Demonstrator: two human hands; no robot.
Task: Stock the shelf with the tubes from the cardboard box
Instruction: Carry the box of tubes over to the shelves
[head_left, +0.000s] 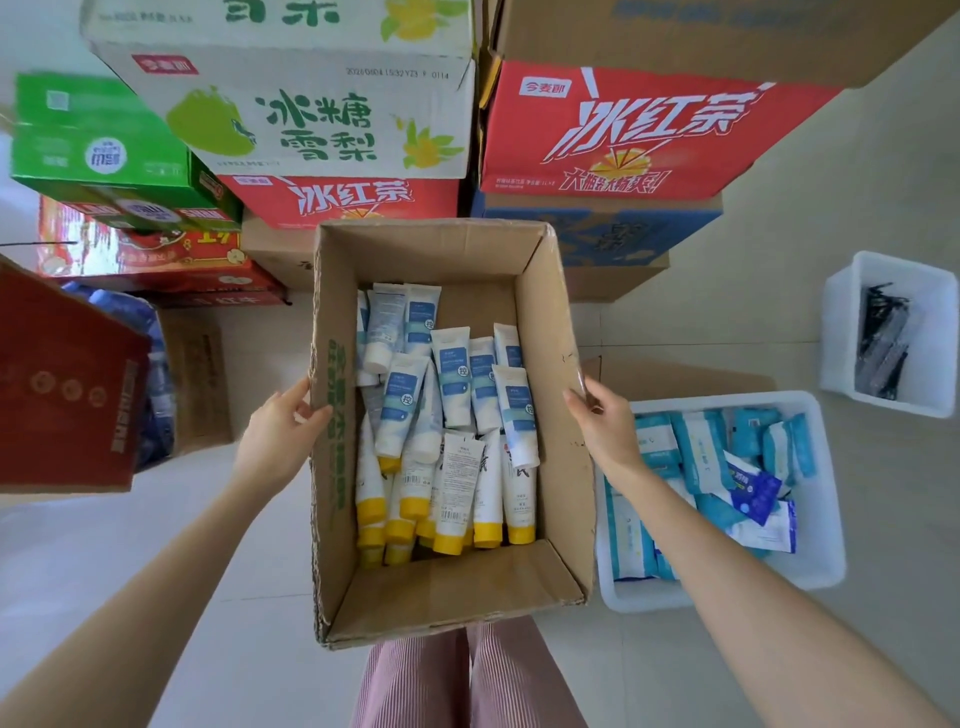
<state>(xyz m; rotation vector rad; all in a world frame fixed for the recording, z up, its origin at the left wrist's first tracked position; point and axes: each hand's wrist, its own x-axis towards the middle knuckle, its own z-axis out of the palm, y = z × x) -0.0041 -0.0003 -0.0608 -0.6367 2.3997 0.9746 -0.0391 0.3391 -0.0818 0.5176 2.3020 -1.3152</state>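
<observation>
An open cardboard box (452, 587) stands on the floor right below me. Inside lie several white tubes with blue labels (454, 379) toward the far end and several white tubes with yellow caps (457, 499) toward the near end. My left hand (278, 431) grips the box's left wall, thumb over the rim. My right hand (605, 421) grips the right wall the same way. No shelf is in view.
Stacked drink cartons, white-green (311, 114) and red (639, 135), rise behind the box. A white bin of blue packets (826, 525) sits to the right, a smaller white bin with dark items (893, 332) beyond it. A red carton (67, 395) stands at the left.
</observation>
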